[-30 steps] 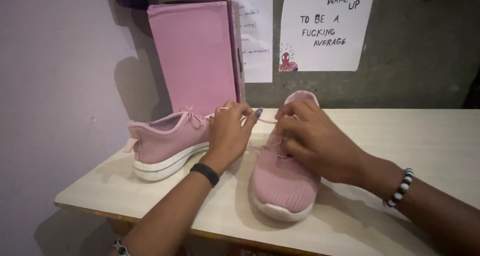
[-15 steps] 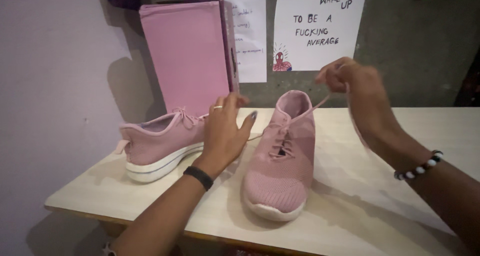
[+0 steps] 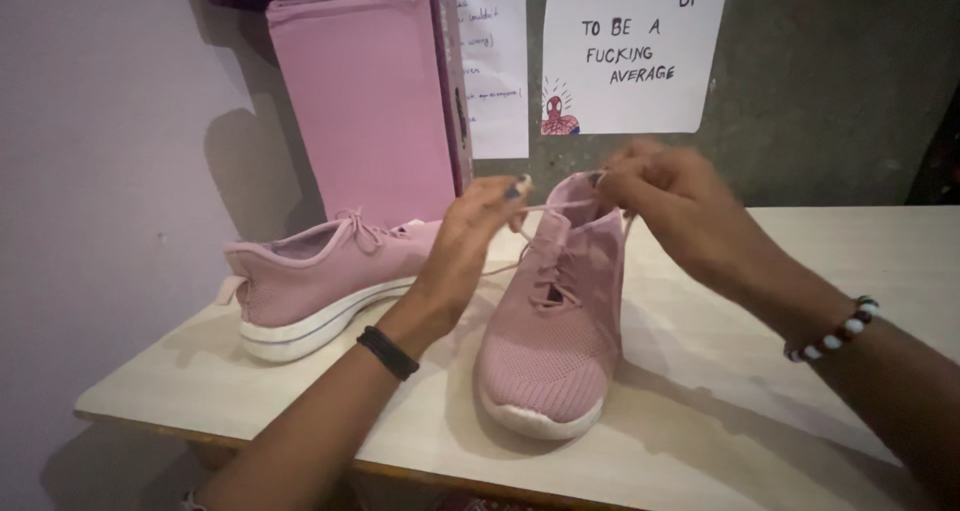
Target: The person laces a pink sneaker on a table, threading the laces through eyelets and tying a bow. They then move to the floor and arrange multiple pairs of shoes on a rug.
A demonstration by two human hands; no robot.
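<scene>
Both hands working over the near shoe [image 3: 550, 331] standing on the table [image 3: 800, 271]: my left hand [image 3: 470, 241] and right hand [image 3: 670, 206] are each pinching a lace [image 3: 560, 207] end, drawing it taut above the tongue.

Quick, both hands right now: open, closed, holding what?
Left hand: closed, pinching the pink lace of the near shoe.
Right hand: closed, pinching the same lace at the shoe's collar.
</scene>
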